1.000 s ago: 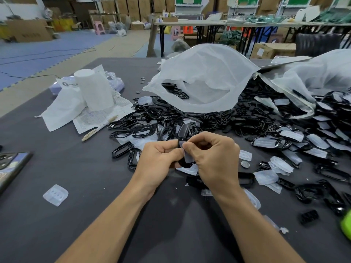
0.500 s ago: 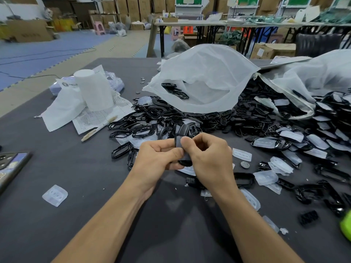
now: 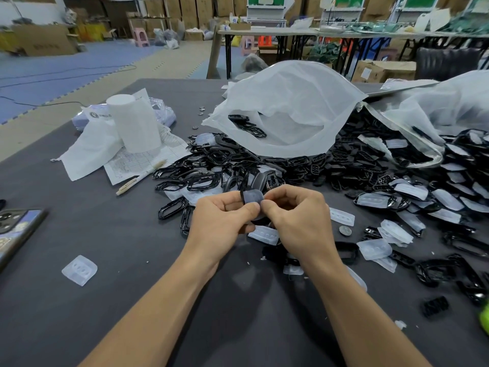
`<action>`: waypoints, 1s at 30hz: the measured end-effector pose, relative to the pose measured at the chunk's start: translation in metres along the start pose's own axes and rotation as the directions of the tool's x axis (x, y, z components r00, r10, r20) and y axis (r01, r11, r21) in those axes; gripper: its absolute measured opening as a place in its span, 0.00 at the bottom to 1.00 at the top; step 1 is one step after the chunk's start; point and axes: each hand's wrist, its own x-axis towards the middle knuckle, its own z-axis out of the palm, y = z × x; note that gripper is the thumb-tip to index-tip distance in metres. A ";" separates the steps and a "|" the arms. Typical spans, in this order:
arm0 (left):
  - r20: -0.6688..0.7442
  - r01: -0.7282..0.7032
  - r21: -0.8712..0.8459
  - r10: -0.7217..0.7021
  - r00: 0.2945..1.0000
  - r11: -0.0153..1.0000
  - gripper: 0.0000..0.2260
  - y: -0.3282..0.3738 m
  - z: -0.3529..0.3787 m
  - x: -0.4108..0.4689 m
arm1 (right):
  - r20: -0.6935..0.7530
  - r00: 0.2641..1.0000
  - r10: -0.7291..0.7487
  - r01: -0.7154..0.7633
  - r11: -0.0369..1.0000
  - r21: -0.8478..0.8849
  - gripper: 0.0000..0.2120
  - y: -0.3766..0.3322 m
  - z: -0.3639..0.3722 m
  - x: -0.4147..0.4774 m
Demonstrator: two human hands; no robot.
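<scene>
My left hand (image 3: 221, 222) and my right hand (image 3: 299, 221) meet over the middle of the grey table (image 3: 79, 313). Between their thumbs and forefingers they pinch one small part (image 3: 252, 196): a black plastic frame with a translucent whitish insert over it. Most of the frame is hidden behind my fingers. Behind my hands lies a big heap of black plastic frames (image 3: 211, 170). Loose translucent inserts (image 3: 374, 249) lie to the right and under my hands.
An open white bag (image 3: 285, 107) with several frames inside lies behind the heap. A paper roll (image 3: 133, 123), printed sheets and a pen (image 3: 141, 177) sit at the left. A phone (image 3: 16, 231) lies at the left edge, one insert (image 3: 79, 270) near it, a coin (image 3: 345, 230) at right.
Both hands have risen slightly and turned the part, so the translucent insert now shows on top between my fingertips. Nothing else on the table has moved.
</scene>
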 end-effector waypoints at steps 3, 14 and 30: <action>-0.058 -0.008 0.014 0.008 0.998 1.000 0.09 0.000 -0.001 0.002 | 0.012 1.000 0.005 -0.005 1.000 -0.004 0.06 0.000 0.000 0.000; -0.028 -0.002 0.016 0.002 1.000 1.000 0.06 0.001 -0.001 0.001 | 0.063 0.991 0.119 -0.123 0.991 0.059 0.06 -0.002 -0.001 0.001; -0.072 0.014 0.052 -0.011 0.997 0.999 0.09 0.003 -0.001 -0.001 | 0.099 0.990 0.098 -0.102 0.994 0.043 0.06 -0.002 0.002 -0.001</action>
